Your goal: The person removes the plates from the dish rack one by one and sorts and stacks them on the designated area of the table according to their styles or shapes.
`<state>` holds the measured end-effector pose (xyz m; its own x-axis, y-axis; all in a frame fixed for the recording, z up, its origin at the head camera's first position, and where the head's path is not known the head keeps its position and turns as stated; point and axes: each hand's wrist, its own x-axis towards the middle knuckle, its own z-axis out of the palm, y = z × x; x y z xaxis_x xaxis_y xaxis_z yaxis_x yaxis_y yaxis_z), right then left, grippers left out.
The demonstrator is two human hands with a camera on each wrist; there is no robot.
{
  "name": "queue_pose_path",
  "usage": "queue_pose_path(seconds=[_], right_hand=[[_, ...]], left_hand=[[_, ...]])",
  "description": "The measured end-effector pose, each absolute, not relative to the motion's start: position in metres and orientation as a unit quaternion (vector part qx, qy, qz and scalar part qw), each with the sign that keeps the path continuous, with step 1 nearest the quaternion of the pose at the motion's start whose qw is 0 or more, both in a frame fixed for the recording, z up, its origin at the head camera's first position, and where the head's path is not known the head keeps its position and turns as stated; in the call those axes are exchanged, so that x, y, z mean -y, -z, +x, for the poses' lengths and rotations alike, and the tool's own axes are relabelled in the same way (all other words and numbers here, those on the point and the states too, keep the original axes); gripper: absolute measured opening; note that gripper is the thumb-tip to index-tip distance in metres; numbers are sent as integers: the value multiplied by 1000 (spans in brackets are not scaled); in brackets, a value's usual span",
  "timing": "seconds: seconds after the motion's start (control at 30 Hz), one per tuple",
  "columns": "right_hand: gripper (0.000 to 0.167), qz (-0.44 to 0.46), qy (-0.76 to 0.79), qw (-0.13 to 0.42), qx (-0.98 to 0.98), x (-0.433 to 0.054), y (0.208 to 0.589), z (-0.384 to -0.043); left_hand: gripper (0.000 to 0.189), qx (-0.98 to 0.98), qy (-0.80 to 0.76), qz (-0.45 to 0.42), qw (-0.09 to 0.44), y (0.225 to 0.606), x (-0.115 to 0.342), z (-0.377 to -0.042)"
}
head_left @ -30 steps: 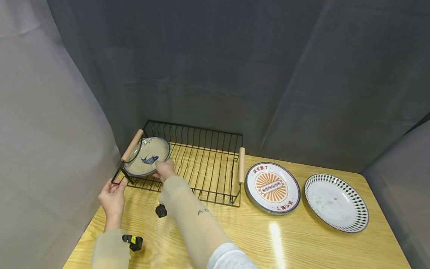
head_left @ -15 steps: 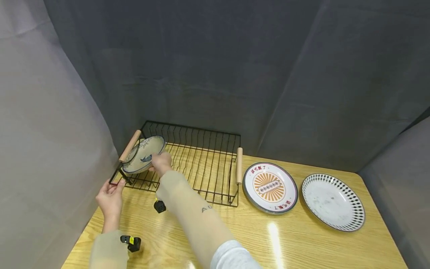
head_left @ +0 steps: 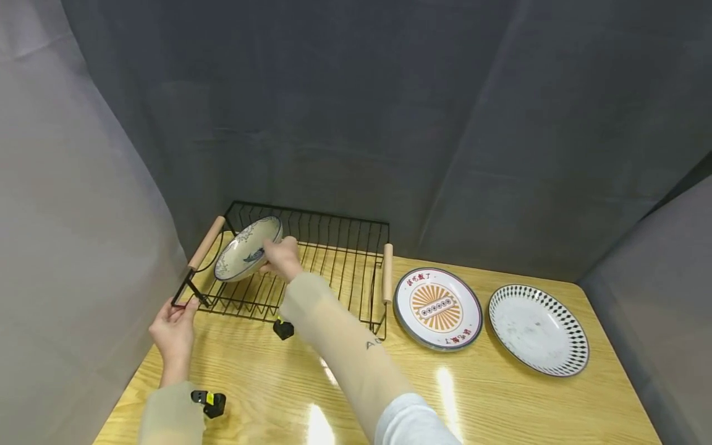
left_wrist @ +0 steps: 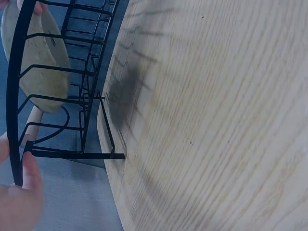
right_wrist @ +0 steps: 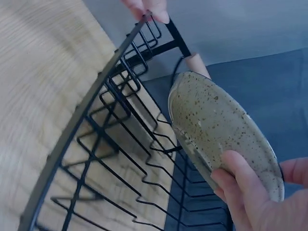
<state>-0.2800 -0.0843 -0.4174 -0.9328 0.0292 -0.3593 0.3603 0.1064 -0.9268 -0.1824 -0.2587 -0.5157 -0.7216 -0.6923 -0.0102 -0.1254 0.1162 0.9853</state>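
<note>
A cream plate with a blue rim and a blue fish (head_left: 249,248) is tilted over the left end of a black wire dish rack (head_left: 334,315). My right hand (head_left: 282,258) pinches its right edge, thumb on the painted face and fingers underneath. In the right wrist view the speckled underside of the plate (right_wrist: 216,120) shows above the wires. My left hand (head_left: 173,330) grips the front left corner of the rack, thumb and fingers round the black bar, as the left wrist view also shows with the thumb (left_wrist: 31,173).
Right of the rack lies a white plate with an orange sunburst (head_left: 439,309), seemingly stacked on another. Beyond it sits a white oval dish with a black diamond border (head_left: 538,330). Wooden handles (head_left: 387,272) stand at the rack's ends. Grey curtains (head_left: 334,111) enclose the wooden table (head_left: 489,402).
My right hand has lifted and tipped the fish plate more steeply, then shifted it slightly right, away from the left handle. My left hand keeps hold of the rack corner.
</note>
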Motion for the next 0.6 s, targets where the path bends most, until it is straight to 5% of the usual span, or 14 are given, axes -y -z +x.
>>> queue_pose_path(seconds=[0.1, 0.37, 0.6], right_hand=[[45, 121, 677, 124, -716, 73, 415, -276], [15, 89, 736, 140, -657, 44, 406, -264], [48, 76, 765, 132, -626, 8, 397, -244]], left_hand=[[42, 706, 603, 289, 233, 516, 260, -183], [47, 689, 623, 286, 234, 514, 266, -185], [53, 696, 620, 291, 215, 514, 268, -186]])
